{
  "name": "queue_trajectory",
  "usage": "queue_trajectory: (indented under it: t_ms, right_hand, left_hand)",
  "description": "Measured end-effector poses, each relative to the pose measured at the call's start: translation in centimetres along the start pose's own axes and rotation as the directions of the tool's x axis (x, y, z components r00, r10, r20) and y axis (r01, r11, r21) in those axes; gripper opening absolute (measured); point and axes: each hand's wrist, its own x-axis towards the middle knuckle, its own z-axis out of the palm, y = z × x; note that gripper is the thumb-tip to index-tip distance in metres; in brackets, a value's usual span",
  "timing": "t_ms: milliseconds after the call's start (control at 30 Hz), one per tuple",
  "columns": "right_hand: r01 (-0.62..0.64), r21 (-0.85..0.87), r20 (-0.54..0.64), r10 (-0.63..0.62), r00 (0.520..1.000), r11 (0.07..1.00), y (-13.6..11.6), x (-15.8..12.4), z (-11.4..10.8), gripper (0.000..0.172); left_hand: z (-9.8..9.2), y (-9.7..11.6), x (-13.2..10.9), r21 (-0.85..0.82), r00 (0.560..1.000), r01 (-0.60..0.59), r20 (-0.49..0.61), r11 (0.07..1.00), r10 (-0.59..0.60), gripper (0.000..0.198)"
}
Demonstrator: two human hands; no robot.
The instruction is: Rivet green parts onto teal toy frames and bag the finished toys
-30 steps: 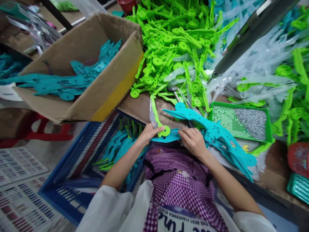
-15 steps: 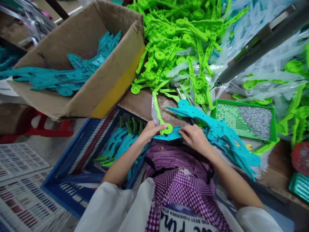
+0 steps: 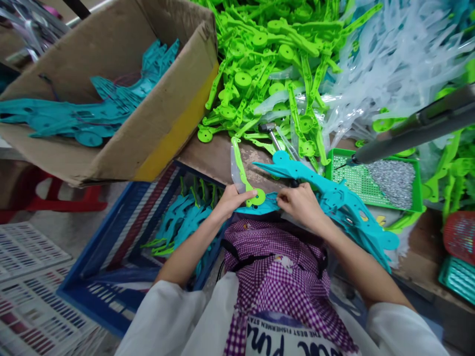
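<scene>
My left hand (image 3: pixel 234 200) is closed around a bright green plastic arm (image 3: pixel 256 197) with a round disc end, its thumb pressing the disc. Under the disc lies a blue plastic piece (image 3: pixel 256 210), held against my lap together with the arm. A translucent strip (image 3: pixel 235 165) runs along the arm. Close to the blue piece's right end, my right hand (image 3: pixel 300 202) has its fingertips pinched together; whatever is in them is too small to make out. A larger blue plastic frame (image 3: pixel 326 193) lies just beyond and to the right of that hand.
A green tray (image 3: pixel 418 190) holds small metal screws; a dark screwdriver-like tool (image 3: pixel 404 131) hangs over it. Behind are piled green arms (image 3: pixel 256 74), clear strips (image 3: pixel 378 64) and a hammer (image 3: pixel 272 136). Left stand a cardboard box (image 3: pixel 178 104) and a blue crate (image 3: pixel 89 272).
The hanging tool has swung down so its tip is over the tray. My right fingers have shifted slightly at the blue piece. My left hand keeps its hold.
</scene>
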Motion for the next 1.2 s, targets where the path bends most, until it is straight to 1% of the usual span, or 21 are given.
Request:
queue_trajectory:
  t_ms: [67,133,200,300,400,500,600,733,800,867,933,967,1033,1067,1100,1133,1167,1200]
  right_hand:
    - [0.004,-0.055,-0.033,-0.006,0.999,0.998,-0.1,-0.2,0.0,0.021]
    - [0.04,-0.092,-0.064,-0.046,0.997,0.995,-0.1,-0.4,0.1,0.021]
    - [0.129,-0.114,-0.084,-0.139,0.987,0.985,0.2,-0.7,0.2,0.022]
    - [0.279,-0.151,-0.108,-0.296,0.949,0.948,1.2,-1.0,0.8,0.026]
    - [0.337,-0.182,-0.167,-0.367,0.915,0.924,2.1,-1.1,1.7,0.029]
    - [0.325,-0.178,-0.233,-0.361,0.903,0.929,2.3,-0.9,2.4,0.027]
    - [0.297,-0.148,-0.262,-0.327,0.908,0.943,2.1,-0.7,2.7,0.023]
    - [0.283,-0.099,-0.265,-0.299,0.917,0.954,2.1,-0.7,3.0,0.02]
    - [0.285,-0.075,-0.261,-0.295,0.919,0.956,2.3,-0.8,3.1,0.019]
    - [0.289,-0.066,-0.259,-0.296,0.919,0.955,2.5,-0.8,3.2,0.02]
    - [0.291,-0.068,-0.262,-0.299,0.918,0.954,2.5,-0.9,3.3,0.021]
    - [0.291,-0.07,-0.266,-0.299,0.917,0.954,2.5,-0.8,3.4,0.021]
    - [0.294,-0.07,-0.27,-0.302,0.914,0.953,2.5,-0.8,3.5,0.021]
    - [0.297,-0.069,-0.271,-0.304,0.913,0.952,2.5,-0.8,3.5,0.021]
    - [0.3,-0.068,-0.274,-0.307,0.912,0.952,2.6,-0.8,3.6,0.022]
    - [0.304,-0.066,-0.277,-0.31,0.91,0.95,2.6,-0.8,3.6,0.022]
    - [0.309,-0.063,-0.281,-0.314,0.907,0.949,2.7,-0.8,3.6,0.022]
    - [0.317,-0.057,-0.285,-0.319,0.904,0.947,2.8,-0.8,3.6,0.022]
  left_hand:
    - [0.0,0.0,0.0,0.002,1.0,-0.001,0.001,1.0,0.001,0.039]
    - [0.1,0.0,0.0,0.01,1.0,-0.004,-0.003,1.0,0.004,0.04]
    - [0.3,0.1,0.0,0.031,1.0,-0.019,-0.023,0.999,0.019,0.038]
    - [0.6,0.3,0.0,0.08,0.996,-0.046,-0.069,0.996,0.052,0.038]
    - [0.5,0.3,0.0,0.145,0.991,-0.086,-0.09,0.986,0.1,0.041]
    - [0.2,0.4,-0.2,0.269,0.981,-0.115,-0.12,0.956,0.152,0.046]
    - [0.2,1.0,-1.0,0.434,0.975,-0.057,-0.17,0.899,0.144,0.052]
    - [1.6,2.3,-2.9,0.638,0.962,0.052,-0.239,0.768,0.133,0.059]
    - [2.4,2.6,-3.7,0.698,0.958,0.064,-0.244,0.713,0.153,0.063]
    - [2.9,2.4,-4.2,0.746,0.951,0.045,-0.236,0.664,0.201,0.065]
    - [3.0,1.9,-4.3,0.808,0.922,0.02,-0.243,0.589,0.303,0.069]
    - [2.9,1.5,-4.3,0.839,0.894,0.019,-0.258,0.544,0.367,0.074]
    - [2.7,1.1,-4.2,0.886,0.818,0.014,-0.276,0.463,0.505,0.083]
    - [2.6,1.0,-4.1,0.906,0.787,-0.022,-0.245,0.423,0.566,0.081]
    - [2.5,1.0,-4.0,0.922,0.772,-0.101,-0.163,0.373,0.614,0.073]
    - [2.5,1.0,-3.8,0.924,0.765,-0.226,-0.028,0.309,0.644,0.06]
    - [2.4,1.1,-3.6,0.894,0.747,-0.376,0.137,0.243,0.651,0.049]
    - [2.4,1.2,-3.3,0.835,0.713,-0.517,0.295,0.191,0.636,0.045]
